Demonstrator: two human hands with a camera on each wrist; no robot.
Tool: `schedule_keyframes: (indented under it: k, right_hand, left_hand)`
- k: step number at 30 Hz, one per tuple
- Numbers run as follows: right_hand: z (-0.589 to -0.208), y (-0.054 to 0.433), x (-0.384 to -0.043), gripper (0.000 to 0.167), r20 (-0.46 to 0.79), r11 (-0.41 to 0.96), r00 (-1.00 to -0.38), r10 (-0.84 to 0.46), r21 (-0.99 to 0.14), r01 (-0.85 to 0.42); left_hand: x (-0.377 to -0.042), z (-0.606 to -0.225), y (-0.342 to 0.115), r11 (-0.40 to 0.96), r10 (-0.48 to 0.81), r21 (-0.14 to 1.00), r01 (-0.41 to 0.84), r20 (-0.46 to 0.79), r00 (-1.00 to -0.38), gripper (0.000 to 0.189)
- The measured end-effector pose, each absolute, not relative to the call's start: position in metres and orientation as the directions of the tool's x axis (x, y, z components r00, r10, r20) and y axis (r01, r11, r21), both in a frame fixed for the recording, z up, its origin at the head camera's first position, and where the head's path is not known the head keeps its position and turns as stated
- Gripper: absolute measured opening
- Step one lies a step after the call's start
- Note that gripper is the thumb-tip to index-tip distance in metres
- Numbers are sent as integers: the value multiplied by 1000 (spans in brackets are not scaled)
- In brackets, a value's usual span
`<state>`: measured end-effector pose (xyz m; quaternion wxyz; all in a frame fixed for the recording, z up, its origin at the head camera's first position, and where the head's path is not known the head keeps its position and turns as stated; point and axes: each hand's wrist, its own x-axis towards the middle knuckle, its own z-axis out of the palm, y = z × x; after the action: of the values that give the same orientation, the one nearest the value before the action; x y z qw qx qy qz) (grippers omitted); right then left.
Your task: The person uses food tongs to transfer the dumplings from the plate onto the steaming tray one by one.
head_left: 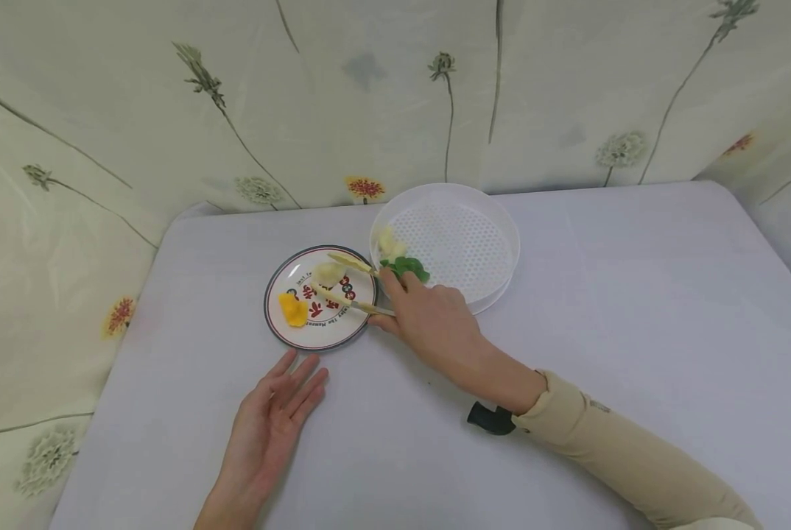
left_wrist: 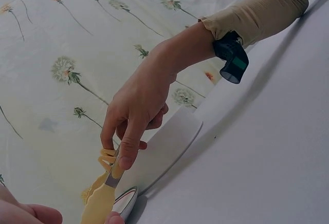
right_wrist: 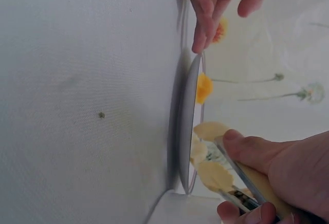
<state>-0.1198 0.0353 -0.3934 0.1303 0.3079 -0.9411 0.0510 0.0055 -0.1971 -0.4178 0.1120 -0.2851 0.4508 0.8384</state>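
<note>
My right hand (head_left: 442,327) grips a pair of tongs (right_wrist: 245,175) with cream, leaf-shaped tips. The tips stand spread on either side of a pale yellow piece (head_left: 329,274) on the white plate (head_left: 322,336); whether both touch it I cannot tell. An orange-yellow piece (head_left: 293,309) lies farther left on that plate. Palm up, my left hand (head_left: 269,419) has its fingers extended at the plate's near edge, holding nothing. Whether its fingertips touch the rim is unclear.
Right behind the plate stands a round white perforated basket (head_left: 458,235). At its left side lie pale yellow pieces (head_left: 389,243) and a green piece (head_left: 410,268). A dark device (head_left: 491,418) sits at my right wrist. A flowered cloth (head_left: 395,110) hangs beyond the white table.
</note>
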Motion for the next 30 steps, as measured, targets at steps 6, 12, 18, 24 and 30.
schedule_keyframes:
  k: [6,12,18,24,30]
  right_hand:
    - [-393,33,-120,61,275,811,-779,-564,4,-585]
    - [-393,31,-120,60,282,811,-773,-569,33,-585]
    - [-395,31,-120,54,291,803,-759,-582,61,-592]
    - [-396,31,-119,54,290,796,-752,-592,67,-601]
    - [-395,34,-120,53,276,796,-761,-587,30,-604]
  left_hand:
    - [6,-418,-197,-572,-71,690,-444,-581,-811,59]
    - [5,-417,-197,-572,-73,688,-447,-585,-808,59]
    - [6,-416,-197,-566,-63,697,-440,-569,-820,61]
    - [6,-416,-197,-569,-68,693,-443,-576,-814,60]
    - [5,-416,-196,-571,-72,688,-447,-584,-809,59]
